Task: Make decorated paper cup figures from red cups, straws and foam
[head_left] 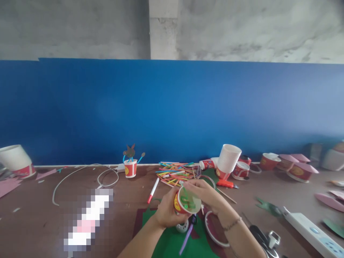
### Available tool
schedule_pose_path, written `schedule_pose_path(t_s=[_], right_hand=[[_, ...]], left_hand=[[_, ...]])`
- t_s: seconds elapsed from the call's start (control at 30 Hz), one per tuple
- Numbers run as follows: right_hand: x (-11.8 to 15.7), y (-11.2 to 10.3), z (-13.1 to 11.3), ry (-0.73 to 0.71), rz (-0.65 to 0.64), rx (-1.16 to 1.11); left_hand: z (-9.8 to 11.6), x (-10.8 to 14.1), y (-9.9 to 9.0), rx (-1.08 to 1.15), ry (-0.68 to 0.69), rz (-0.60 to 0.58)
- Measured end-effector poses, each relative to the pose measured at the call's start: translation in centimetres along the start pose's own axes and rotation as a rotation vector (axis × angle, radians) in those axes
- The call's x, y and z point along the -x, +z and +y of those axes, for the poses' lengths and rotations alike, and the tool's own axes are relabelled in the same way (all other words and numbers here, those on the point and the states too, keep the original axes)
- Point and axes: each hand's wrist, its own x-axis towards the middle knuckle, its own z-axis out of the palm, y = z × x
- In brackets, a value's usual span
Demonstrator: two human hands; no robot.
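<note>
My left hand (170,206) is wrapped round a red and white paper cup (176,203), tilted so that its mouth faces me. Bent green strips (188,202) show inside the cup. At the cup's far rim, my right hand (200,191) has its fingers bent together, and a small pale tip shows by them; what they pinch is hidden. Just below the cup are a purple strip (186,239) and a white roll (182,227). Green paper (172,247) lies under both hands.
Behind my hands lies a pile of coloured sticks (174,172), with a red-capped marker (153,190) to its left. Stacked paper cups (228,161), an orange cutter (225,184) and a tape ring (209,233) are to the right. A white power strip (309,229) lies front right.
</note>
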Motion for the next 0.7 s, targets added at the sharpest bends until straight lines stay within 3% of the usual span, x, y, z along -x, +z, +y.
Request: schedule_pose_path(t_s=[0.1, 0.3, 0.5, 0.7], right_hand=[[0.1, 0.2, 0.3, 0.149, -0.069, -0.241], [-0.1, 0.7, 0.4, 0.197, -0.014, -0.455], [-0.6, 2.3, 0.9, 0.029, 0.169, -0.344], [-1.1, 2.3, 1.7, -0.203, 0.389, -0.181]], left_hand=[[0.1, 0.0, -0.2, 0.015, 0.061, -0.041], [-0.4, 0.4, 0.1, 0.007, 0.122, 0.038], [-1.2, 0.5, 1.5, 0.081, -0.037, 0.267], [-1.1, 0.7, 1.7, -0.010, 0.037, 0.253]])
